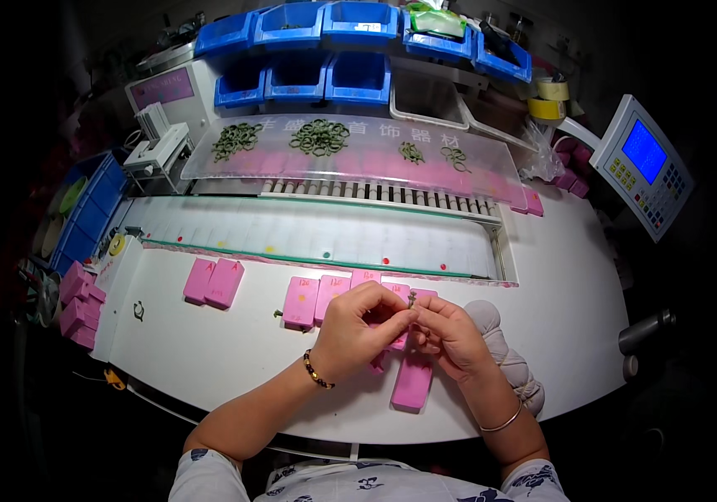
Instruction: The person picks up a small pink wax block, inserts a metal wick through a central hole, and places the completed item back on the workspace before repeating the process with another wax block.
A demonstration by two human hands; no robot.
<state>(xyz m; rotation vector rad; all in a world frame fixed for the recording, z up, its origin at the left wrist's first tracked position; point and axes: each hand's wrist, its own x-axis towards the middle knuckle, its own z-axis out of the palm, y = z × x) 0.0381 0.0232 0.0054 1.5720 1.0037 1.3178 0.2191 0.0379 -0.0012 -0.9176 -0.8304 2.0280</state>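
**Holding small piece (412, 298) over table (568, 322)**

Found left hand (360, 330) and right hand (457, 341) together, both pinched on piece. Noted from hands: pink block (411, 389) at 6 o'clock, grey bundle (511, 361) at 4, green rings (319, 138) at 11.

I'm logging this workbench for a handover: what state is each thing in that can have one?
Left hand, pinching a small piece
Right hand, pinching the same piece
Small piece, held up, partly hidden
Screen, lit blue
Green pieces, in four clusters on the translucent panel
Left two pink blocks, close together
Nearest pink block, lying on the table
Grey bundle, lying beside the right hand
Rear blue bins, open, in two rows
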